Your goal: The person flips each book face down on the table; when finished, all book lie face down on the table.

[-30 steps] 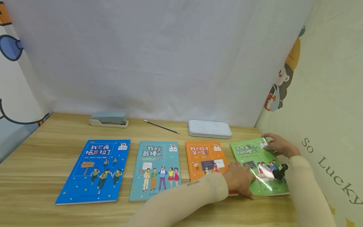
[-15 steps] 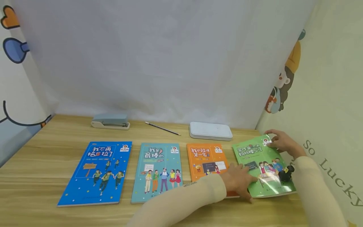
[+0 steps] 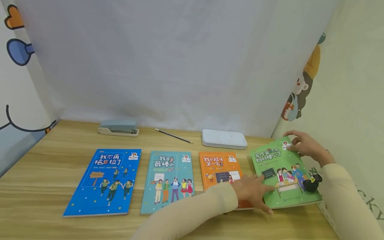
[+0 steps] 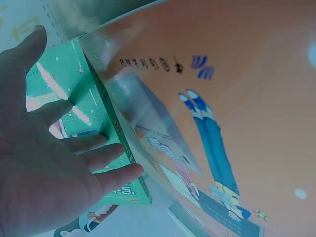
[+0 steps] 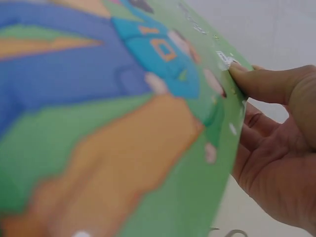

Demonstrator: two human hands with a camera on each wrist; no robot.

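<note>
A green picture-covered book is held at its upper right corner by my right hand. In the right wrist view, the thumb lies on the cover and the other fingers are behind the book. The book's right side is tilted up from the table. My left hand lies over the lower right of an orange book, fingers extended toward the green book's left edge. In the left wrist view the fingers look spread and relaxed; whether they touch the green book, I cannot tell.
A teal book and a blue book lie in a row to the left. Behind them are a stapler, a pencil and a pale flat case. A wall stands close on the right.
My right hand has lifted the green book's right side and drawn it slightly rightward, away from the orange book. My left hand has stayed nearly in place.
</note>
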